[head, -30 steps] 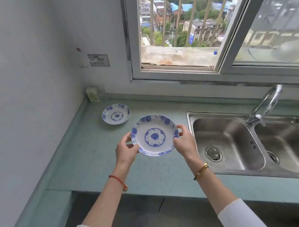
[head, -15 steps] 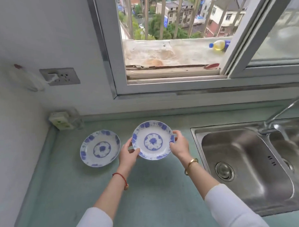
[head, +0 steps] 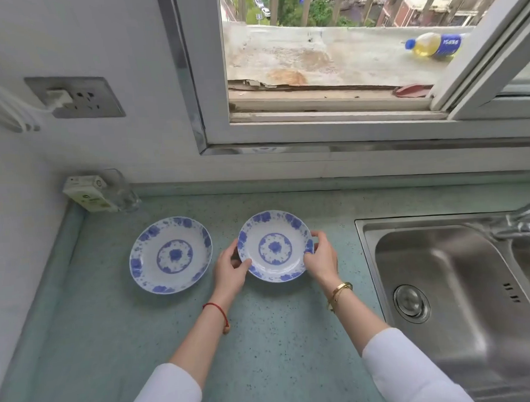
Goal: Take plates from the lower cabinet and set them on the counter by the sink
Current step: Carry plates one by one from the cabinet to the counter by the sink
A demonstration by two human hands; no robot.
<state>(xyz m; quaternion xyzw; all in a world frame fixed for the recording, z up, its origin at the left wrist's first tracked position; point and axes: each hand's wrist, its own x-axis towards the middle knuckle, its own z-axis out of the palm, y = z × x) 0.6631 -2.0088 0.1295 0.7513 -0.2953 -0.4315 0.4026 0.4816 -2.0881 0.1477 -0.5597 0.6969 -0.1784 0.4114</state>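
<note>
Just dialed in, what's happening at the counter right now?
A person grips a blue-and-white plate by its rim, left hand and right hand on opposite sides, low over the counter left of the sink. Whether it has touched down is unclear. A second matching plate lies flat on the counter to its left, apart from it.

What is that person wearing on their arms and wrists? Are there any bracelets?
Yes, two. The left hand has a thin red string bracelet at its wrist, with a small bead hanging from it. The right hand has a shiny gold bracelet at its wrist. Both arms have white sleeves, the left sleeve and the right sleeve, which stop partway along the forearms. No gloves.
</note>
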